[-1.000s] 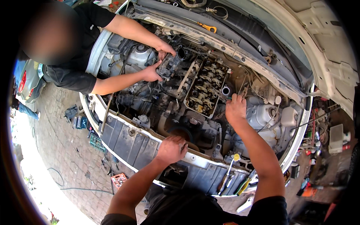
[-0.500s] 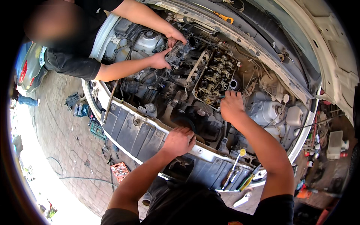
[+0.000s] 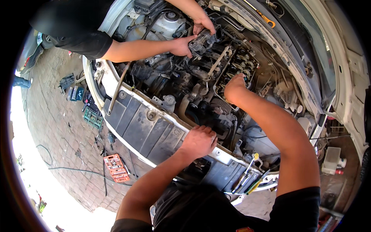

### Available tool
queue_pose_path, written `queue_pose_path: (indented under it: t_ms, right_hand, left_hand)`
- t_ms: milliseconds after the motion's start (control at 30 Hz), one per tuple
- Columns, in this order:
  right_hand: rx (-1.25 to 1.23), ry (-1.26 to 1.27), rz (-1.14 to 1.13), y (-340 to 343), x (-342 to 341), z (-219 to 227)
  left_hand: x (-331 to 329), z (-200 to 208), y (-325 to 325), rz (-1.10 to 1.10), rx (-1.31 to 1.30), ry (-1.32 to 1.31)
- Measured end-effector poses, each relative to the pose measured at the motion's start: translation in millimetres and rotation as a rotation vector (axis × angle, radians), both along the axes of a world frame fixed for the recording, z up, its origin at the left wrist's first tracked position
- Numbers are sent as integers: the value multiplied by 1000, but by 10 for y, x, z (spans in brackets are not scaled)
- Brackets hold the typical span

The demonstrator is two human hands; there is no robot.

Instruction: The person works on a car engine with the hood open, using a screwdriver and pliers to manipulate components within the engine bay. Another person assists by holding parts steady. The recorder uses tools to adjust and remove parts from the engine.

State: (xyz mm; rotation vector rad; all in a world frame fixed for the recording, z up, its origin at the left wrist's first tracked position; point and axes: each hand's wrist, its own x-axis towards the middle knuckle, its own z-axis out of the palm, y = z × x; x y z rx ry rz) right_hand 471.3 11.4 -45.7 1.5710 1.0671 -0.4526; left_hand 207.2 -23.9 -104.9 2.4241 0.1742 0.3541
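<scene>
My left hand [image 3: 199, 141] is closed over the edge of the car's front crossmember [image 3: 145, 104]. My right hand [image 3: 236, 89] reaches down to the near end of the uncovered cylinder head [image 3: 247, 61], where rocker arms and camshafts lie bare. Its fingers are pressed together, with a small teal bit showing at the tips. What that belongs to is mostly hidden. Just below my right wrist is a toothed timing pulley [image 3: 221, 106]. Across the engine bay, a co-worker's two hands [image 3: 181, 45] hold a dark engine part with a round opening [image 3: 203, 43].
Screwdrivers [image 3: 242, 181] and a yellow-handled tool [image 3: 254, 187] lie along the front panel at right. A metal bar [image 3: 119, 87] leans across the front left. On the brick ground sit an orange socket case [image 3: 116, 167] and a green tool case [image 3: 92, 117]. The raised hood [image 3: 344, 65] stands at right.
My right hand has moved farther in over the cylinder head, from its right-hand corner. The view has shifted, so the car sits differently in it. My left hand stays on the front crossmember.
</scene>
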Motion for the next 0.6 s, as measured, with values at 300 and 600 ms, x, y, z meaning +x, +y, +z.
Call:
queue_pose_path:
  t_ms: [300,600]
  right_hand:
    - [-28,38,-51,80,33,121]
    - [26,43,-70,32,0,129]
  left_hand:
    - [-2,1,31,-11,-6,-2]
    - [-5,7,35,-20,6,27]
